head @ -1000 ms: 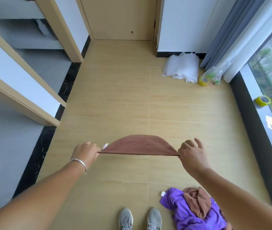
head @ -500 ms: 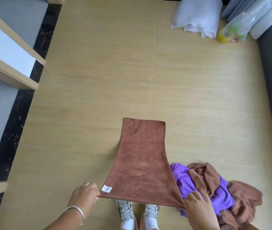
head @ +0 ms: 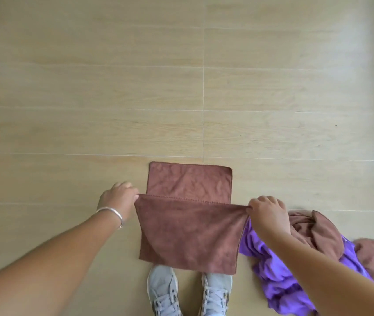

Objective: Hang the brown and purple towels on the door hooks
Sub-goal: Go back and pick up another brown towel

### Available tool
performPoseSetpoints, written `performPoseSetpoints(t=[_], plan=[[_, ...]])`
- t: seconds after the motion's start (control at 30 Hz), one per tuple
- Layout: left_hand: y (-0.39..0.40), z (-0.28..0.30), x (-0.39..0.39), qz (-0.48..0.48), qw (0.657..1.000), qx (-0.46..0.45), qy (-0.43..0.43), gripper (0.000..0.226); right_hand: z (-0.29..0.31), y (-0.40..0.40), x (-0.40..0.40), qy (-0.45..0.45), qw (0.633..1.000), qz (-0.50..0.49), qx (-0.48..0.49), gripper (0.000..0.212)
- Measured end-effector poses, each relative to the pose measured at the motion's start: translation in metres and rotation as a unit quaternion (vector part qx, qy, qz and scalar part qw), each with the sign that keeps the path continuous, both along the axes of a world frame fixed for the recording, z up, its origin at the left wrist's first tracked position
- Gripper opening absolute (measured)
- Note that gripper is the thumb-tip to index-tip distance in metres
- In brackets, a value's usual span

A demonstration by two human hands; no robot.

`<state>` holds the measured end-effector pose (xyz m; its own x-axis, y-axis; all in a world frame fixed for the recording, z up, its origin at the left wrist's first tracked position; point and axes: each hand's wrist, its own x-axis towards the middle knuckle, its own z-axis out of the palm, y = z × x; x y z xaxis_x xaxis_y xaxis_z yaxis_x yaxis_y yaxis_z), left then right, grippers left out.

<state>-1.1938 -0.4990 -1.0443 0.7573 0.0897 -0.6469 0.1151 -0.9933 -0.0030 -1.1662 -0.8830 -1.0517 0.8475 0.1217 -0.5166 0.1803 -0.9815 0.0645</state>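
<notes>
open floor (head: pixel 204 87) ahead, towel pile (head: pixel 318 247) right

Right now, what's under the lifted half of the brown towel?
Under the brown towel, pinched at its corners by the left hand and right hand: its far half on the floor, shoe toes, and purple towel edge. The rest is covered.

Folded towel (head: pixel 188 226) on floor (head: pixel 113 110), just beyond shoes (head: pixel 189 293); towel heap (head: pixel 313 254) right of it, touching; hands at near-fold corners.
</notes>
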Motion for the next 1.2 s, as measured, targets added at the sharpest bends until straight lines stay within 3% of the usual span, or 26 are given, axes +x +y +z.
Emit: performPoseSetpoints(t=[0.17,0.37,0.5,0.63,0.73,0.8,0.9,1.0,1.1,1.2], plan=[[0.006,-0.125,0.078,-0.001,0.999,0.006,-0.047,0.025,-0.124,0.008,0.074,-0.034,0.996,-0.054,0.066,0.020],[0.028,-0.219,0.100,0.029,0.992,-0.021,-0.118,0.018,-0.214,0.010,0.122,-0.075,0.991,-0.014,0.108,0.017],[0.038,-0.233,0.093,0.036,0.978,-0.064,-0.195,0.020,-0.223,0.004,0.133,-0.114,0.982,-0.012,0.153,0.015],[0.043,-0.222,0.117,0.009,0.979,-0.017,-0.204,0.016,-0.213,0.011,0.155,-0.116,0.983,-0.017,0.141,0.016],[0.034,-0.199,0.156,0.087,0.969,-0.008,-0.229,0.011,-0.205,0.031,0.192,-0.140,0.983,-0.038,0.109,0.018],[0.015,-0.190,0.168,0.101,0.953,-0.033,-0.283,0.033,-0.199,0.048,0.211,-0.178,0.976,-0.043,0.117,0.032],[-0.027,-0.186,0.142,-0.039,0.950,-0.085,-0.297,0.058,-0.192,0.075,0.201,-0.206,0.964,0.073,0.152,0.055],[-0.060,-0.202,0.079,-0.176,0.964,-0.073,-0.187,0.075,-0.202,0.086,0.130,-0.161,0.950,0.203,0.173,0.061],[-0.058,-0.226,0.016,-0.216,0.966,-0.050,-0.135,0.086,-0.219,0.066,0.047,-0.085,0.948,0.268,0.151,0.077],[-0.044,-0.234,-0.003,-0.227,0.963,-0.039,-0.143,0.089,-0.229,0.041,0.021,-0.047,0.941,0.313,0.123,0.083]])
